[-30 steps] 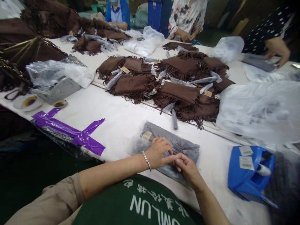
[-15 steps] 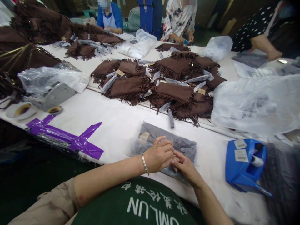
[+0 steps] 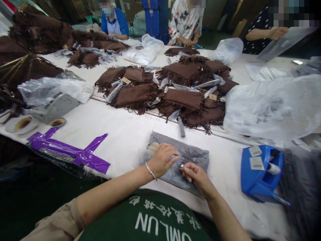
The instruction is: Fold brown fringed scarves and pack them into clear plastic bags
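A flat plastic bag with something dark grey inside [image 3: 193, 150] lies on the table under both of my hands. My left hand [image 3: 163, 160] is over its left half, fingers bent and pressed together around a thin pale edge that I cannot make out. A little to the right, my right hand [image 3: 198, 175] pinches a small shiny whitish piece [image 3: 182, 165] between thumb and forefinger. The hands are apart by a small gap. A beige tag [image 3: 152, 146] shows at the bag's left end, partly behind my left hand.
Brown fringed bags [image 3: 184, 98] with wrapped straps lie across the table's middle. At right stand a blue tape dispenser [image 3: 253, 180] and a large clear plastic bag [image 3: 273, 107]. Purple tape [image 3: 92, 155] marks the left front edge. Co-workers are across the table; one sleeve is polka-dotted [image 3: 253, 45].
My hands have separated, the left moving left and the right staying near the bag's front; a small whitish piece now shows in my right fingers. The far-right co-worker has lifted a grey plastic bag.
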Demonstrator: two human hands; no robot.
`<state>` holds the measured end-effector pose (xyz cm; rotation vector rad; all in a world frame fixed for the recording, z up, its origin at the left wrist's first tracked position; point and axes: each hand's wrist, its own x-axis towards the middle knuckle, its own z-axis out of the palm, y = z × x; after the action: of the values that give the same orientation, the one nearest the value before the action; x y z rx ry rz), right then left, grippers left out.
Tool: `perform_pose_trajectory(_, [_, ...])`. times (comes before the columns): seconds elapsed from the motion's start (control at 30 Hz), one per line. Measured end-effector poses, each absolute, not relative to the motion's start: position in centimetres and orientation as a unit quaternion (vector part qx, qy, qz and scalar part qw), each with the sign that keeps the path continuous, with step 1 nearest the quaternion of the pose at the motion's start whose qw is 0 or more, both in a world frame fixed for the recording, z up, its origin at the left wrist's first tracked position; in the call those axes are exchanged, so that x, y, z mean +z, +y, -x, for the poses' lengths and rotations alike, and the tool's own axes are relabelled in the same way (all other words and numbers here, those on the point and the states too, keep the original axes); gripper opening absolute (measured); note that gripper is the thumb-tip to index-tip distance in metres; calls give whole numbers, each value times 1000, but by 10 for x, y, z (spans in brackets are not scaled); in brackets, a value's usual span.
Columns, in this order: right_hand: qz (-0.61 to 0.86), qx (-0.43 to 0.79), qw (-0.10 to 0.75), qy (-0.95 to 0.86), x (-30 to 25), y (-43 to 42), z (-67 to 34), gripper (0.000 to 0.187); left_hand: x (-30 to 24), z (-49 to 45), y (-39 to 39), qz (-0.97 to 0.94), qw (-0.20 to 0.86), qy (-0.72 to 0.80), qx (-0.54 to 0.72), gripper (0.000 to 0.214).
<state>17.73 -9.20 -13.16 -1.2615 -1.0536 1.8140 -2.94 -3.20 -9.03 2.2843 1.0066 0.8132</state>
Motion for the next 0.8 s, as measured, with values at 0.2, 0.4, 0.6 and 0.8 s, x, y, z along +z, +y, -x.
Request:
perform_pose_trajectory(0.2, [456,736,307,-394,-118,-83,-182,25,-118,50,-28,-873,188,384,236,18])
perform_pose_trajectory(0.4, [469,697,40,-540,-80,-44,-208,33,-134,51,-24,-857,210,393,260,15])
perform_pose_trajectory(0.6, [529,405,-172,-725,-78,-4,-186,26,-135,55,-24,-855,217,388,269,14])
perform_pose_trajectory(0.8, [573,269,-234,-738,-96,-1,-168,25,-139,56,-24,-868,213,371,251,14])
